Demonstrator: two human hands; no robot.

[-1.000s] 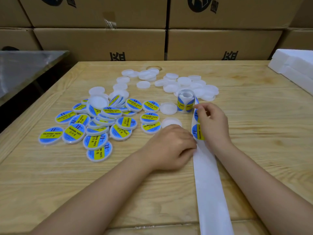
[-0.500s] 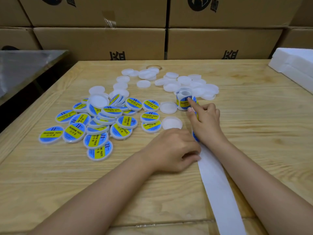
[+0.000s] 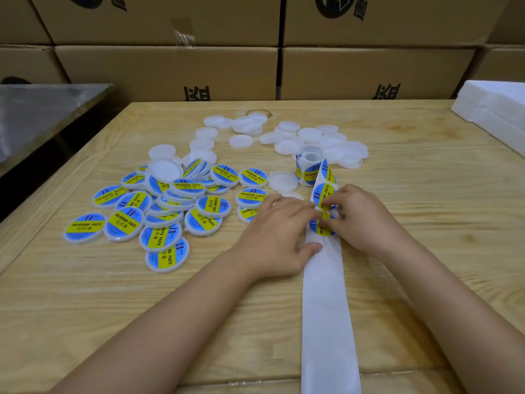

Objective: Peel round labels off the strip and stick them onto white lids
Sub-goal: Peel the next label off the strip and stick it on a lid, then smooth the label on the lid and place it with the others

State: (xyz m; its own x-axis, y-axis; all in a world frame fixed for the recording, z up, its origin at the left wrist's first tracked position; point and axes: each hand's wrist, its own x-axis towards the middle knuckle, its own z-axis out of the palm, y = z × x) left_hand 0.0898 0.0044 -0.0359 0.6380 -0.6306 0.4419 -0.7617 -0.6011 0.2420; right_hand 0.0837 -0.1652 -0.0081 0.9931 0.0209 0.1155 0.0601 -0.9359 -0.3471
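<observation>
Left of roll (image 3: 308, 166): some twenty labelled lids (image 3: 123, 224), done. Behind it: many bare lids (image 3: 309, 135). Right grip (image 3: 360, 220) seemingly pinches label (image 3: 322, 229); left grip (image 3: 278, 237) presses strip (image 3: 326, 308).

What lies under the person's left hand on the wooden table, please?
The left hand hides most of a plain white round plastic lid; only its far edge shows. Its thumb rests on the white paper backing strip. What its fingertips touch is hidden.

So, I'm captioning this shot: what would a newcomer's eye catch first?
Both hands at centre: the left hand presses the label strip while the right hand pinches a round label on it. Left of them lies a heap of labelled lids; bare white lids scatter behind.
</observation>
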